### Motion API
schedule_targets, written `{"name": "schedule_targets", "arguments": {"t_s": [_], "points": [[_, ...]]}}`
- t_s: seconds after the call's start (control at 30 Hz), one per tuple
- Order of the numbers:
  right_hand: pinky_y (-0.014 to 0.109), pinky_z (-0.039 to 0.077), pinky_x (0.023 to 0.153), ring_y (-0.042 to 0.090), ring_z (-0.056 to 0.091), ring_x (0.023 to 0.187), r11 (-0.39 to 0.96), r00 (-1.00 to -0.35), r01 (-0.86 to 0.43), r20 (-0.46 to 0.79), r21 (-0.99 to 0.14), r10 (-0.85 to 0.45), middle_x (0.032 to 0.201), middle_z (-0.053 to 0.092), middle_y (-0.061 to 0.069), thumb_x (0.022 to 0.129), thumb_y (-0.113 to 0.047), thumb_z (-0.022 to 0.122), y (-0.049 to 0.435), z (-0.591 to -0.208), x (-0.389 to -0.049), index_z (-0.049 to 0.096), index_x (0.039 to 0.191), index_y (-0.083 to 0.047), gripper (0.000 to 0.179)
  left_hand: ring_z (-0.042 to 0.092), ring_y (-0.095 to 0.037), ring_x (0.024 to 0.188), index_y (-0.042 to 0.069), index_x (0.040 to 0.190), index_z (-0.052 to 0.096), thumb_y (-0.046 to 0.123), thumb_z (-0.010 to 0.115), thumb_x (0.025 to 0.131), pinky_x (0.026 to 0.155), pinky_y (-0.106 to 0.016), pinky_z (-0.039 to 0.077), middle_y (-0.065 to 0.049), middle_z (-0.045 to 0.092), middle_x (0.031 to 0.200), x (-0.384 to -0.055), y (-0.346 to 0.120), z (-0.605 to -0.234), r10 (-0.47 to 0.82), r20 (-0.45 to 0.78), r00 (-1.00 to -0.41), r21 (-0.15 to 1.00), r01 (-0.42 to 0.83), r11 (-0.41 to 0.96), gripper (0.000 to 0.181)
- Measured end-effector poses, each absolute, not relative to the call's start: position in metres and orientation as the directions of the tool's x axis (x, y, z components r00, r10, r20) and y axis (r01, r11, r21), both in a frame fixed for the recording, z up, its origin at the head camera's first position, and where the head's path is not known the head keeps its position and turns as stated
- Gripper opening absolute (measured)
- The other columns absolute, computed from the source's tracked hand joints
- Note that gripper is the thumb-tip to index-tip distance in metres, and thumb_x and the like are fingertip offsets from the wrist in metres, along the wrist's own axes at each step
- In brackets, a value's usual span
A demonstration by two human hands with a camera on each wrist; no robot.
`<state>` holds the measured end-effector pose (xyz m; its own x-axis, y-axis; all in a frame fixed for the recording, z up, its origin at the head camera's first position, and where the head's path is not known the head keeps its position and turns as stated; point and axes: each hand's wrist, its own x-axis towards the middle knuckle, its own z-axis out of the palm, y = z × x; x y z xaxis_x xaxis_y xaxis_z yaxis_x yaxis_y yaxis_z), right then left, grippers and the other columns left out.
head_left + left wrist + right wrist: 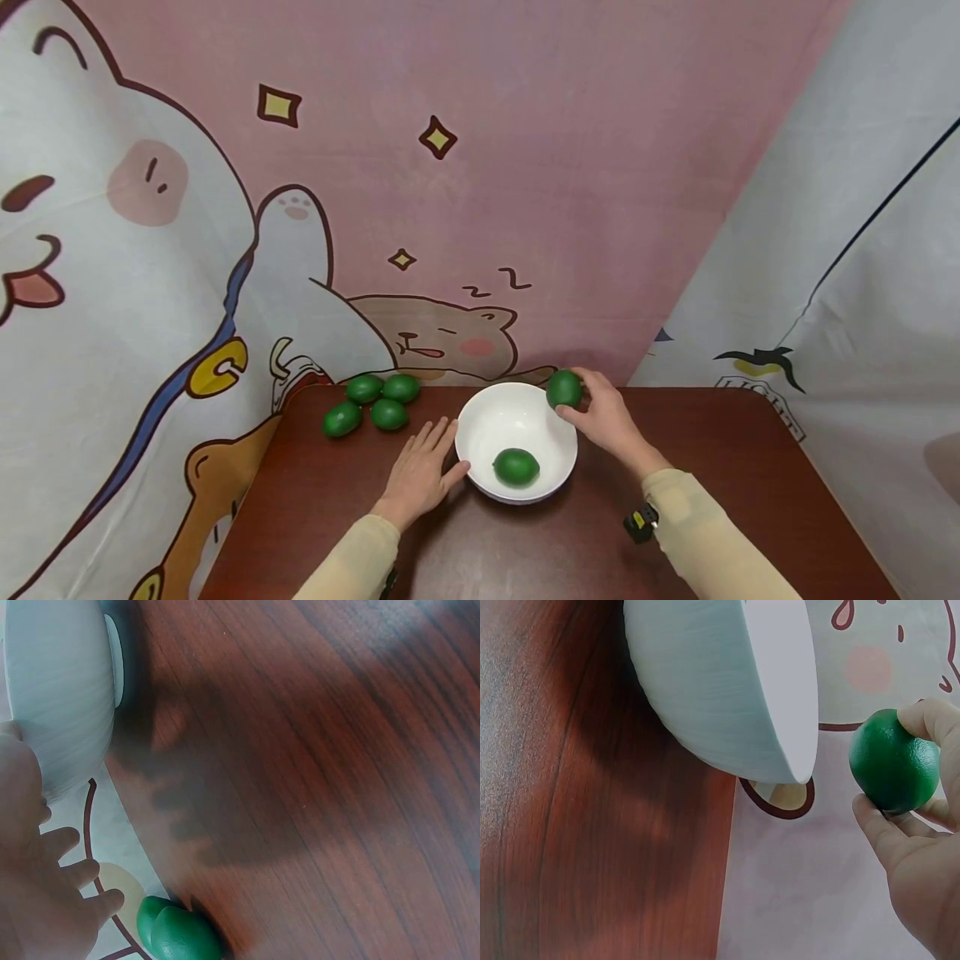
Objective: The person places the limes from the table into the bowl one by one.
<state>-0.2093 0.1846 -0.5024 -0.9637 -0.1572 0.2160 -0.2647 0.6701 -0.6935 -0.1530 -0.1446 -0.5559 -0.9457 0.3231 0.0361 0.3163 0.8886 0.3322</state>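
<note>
A white bowl (480, 417) stands on the table with one green lime (516, 467) inside it. My right hand (606, 417) pinches a second lime (894, 761) between thumb and fingers, raised at the bowl's far right rim. In the right wrist view that lime is beside the bowl (705, 682), apart from it. On the bowl's left side my left hand (422, 471) has its fingers extended, thumb at the rim. The left wrist view shows this hand (37, 862) against the bowl's outer wall (64, 690).
Several more limes (388, 414) lie grouped at the table's back left, beyond the left hand. The dark red wooden table (697, 467) ends at the back against a printed cloth (600, 167) with cartoon animals.
</note>
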Motion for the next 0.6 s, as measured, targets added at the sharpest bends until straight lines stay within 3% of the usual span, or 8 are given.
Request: {"name": "schedule_targets", "arguments": {"t_s": [0.6], "points": [[0.051,0.059,0.090,0.037,0.068,0.107,0.636,-0.965,-0.263,0.191,-0.725,-0.181,0.127,0.058,0.024,0.084,-0.013,0.084,0.167,-0.504,-0.207,0.052,0.142,0.005,0.070,0.033,-0.039,0.152,0.013,0.161,0.037,0.055,0.055,0.103,0.119,-0.061,0.031,-0.015,0.038,0.164,-0.153,-0.144,-0.556,0.321,0.037,-0.946,0.336,0.314,0.888,0.074]]}}
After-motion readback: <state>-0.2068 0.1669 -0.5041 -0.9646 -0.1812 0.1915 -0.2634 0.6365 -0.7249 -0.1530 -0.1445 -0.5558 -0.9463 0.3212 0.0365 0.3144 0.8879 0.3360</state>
